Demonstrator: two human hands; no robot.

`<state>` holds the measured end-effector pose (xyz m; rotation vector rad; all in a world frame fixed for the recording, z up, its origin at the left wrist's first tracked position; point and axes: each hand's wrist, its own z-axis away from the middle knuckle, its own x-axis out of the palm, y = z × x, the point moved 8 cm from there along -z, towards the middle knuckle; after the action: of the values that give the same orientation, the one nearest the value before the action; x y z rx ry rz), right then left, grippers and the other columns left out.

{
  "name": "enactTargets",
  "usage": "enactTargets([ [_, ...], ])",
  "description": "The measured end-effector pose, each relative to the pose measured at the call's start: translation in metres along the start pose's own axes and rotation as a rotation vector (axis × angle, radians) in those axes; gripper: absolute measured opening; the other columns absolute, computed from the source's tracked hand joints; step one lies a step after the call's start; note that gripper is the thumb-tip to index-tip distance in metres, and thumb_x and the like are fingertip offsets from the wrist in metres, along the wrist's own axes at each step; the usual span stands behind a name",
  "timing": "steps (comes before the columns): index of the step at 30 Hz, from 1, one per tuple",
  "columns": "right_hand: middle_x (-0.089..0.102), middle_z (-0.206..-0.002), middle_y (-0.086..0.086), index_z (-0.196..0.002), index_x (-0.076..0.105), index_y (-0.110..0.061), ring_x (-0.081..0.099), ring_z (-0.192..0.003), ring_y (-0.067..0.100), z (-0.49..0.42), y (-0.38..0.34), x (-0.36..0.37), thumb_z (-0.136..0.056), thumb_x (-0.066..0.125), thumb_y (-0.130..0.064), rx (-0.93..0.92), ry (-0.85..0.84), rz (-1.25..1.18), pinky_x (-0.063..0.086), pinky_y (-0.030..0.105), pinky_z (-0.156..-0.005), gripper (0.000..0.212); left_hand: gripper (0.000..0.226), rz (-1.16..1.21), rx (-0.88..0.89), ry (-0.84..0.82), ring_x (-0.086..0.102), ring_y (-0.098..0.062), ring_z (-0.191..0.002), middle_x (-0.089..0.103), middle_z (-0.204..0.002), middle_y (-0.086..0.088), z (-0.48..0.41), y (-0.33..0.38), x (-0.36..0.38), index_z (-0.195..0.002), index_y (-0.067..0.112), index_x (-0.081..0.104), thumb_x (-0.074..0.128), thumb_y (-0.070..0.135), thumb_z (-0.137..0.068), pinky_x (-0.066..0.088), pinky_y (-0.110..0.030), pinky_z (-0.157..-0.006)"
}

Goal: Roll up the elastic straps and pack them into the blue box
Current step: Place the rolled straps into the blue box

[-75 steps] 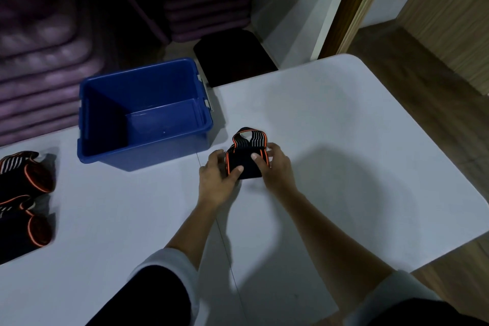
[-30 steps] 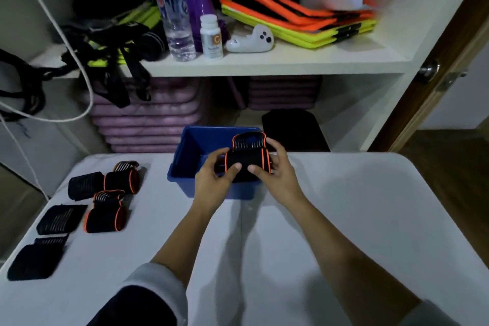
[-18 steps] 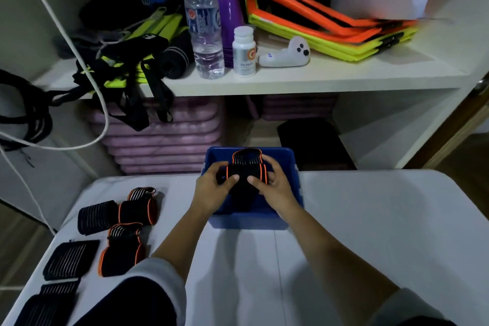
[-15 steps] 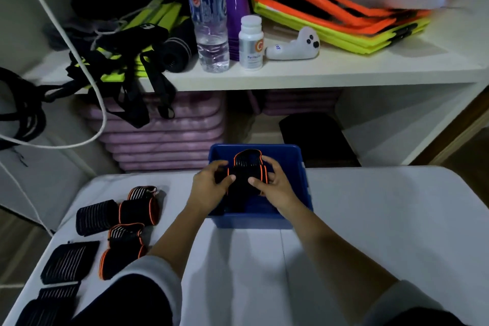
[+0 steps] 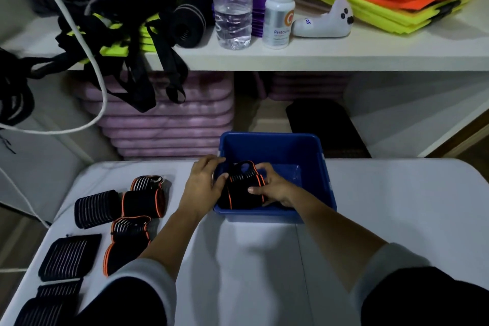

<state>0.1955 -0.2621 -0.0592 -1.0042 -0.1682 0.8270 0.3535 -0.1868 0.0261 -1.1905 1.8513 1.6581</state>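
Along the left edge of the tabletop (image 5: 397, 206) — unpacked straps (image 5: 119, 219), black with orange trim, lying in a loose cluster. At the left wall of the blue box (image 5: 321, 167), set against the far edge: left hand (image 5: 202, 185), fingers curled over the rim, thumb pressed against the rolled strap (image 5: 244, 188). Roll inside the box, near its front-left corner. On the roll's right side: right hand (image 5: 275, 189), fingers half-curled, pinching it. Right of the box — white surface out to the right edge.
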Motion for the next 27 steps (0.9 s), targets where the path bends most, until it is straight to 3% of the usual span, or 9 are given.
enactTargets([
  [2,0.056,-0.114,0.012,-0.126,0.028,-0.026,0.061,-0.101,0.031,-0.001,0.000,0.001,-0.083,0.069,-0.010,-0.003,-0.006,0.084,0.054,0.044,-0.074,0.061,0.036,0.032,0.008,0.000,0.049,-0.023,-0.111,0.053,-0.121,-0.007,0.000,0.001,0.001,-0.123,0.011,0.057,0.061,0.016,-0.087,0.046,-0.036,-0.091],
  [6,0.053,-0.131,0.013,-0.135,0.022,-0.019,0.051,-0.121,0.029,0.000,-0.001,0.004,-0.080,0.073,-0.010,-0.023,-0.027,0.287,0.042,0.042,-0.104,0.076,0.035,0.101,-0.005,0.024,0.051,-0.021,-0.110,0.053,-0.121,-0.005,0.001,0.000,0.001,-0.122,0.012,0.057,0.061,0.014,-0.087,0.047,-0.036,-0.090],
  [14,0.046,-0.138,0.012,-0.137,0.030,-0.012,0.044,-0.127,0.030,0.002,0.002,0.001,-0.077,0.077,-0.024,0.009,0.002,0.386,0.039,0.041,-0.105,0.078,0.035,0.130,-0.020,0.038,0.052,-0.022,-0.109,0.053,-0.123,-0.005,0.004,-0.001,0.003,-0.122,0.014,0.056,0.060,0.013,-0.088,0.047,-0.036,-0.090],
  [22,0.038,-0.144,0.015,-0.149,0.017,-0.032,0.034,-0.135,0.029,0.015,-0.018,-0.005,-0.068,0.082,-0.011,-0.182,0.095,0.422,0.033,0.039,-0.110,0.106,0.036,0.142,-0.028,0.038,0.052,-0.024,-0.110,0.054,-0.124,-0.006,0.003,-0.003,0.004,-0.123,0.013,0.056,0.060,0.012,-0.088,0.048,-0.039,-0.091],
  [27,0.038,-0.145,0.011,-0.146,0.024,-0.037,0.036,-0.134,0.029,0.013,-0.017,0.000,-0.064,0.083,-0.008,-0.192,0.045,0.532,0.034,0.040,-0.111,0.106,0.036,0.145,-0.036,0.033,0.052,-0.023,-0.110,0.054,-0.124,-0.006,0.004,-0.004,0.005,-0.124,0.013,0.055,0.059,0.012,-0.088,0.048,-0.041,-0.091],
])
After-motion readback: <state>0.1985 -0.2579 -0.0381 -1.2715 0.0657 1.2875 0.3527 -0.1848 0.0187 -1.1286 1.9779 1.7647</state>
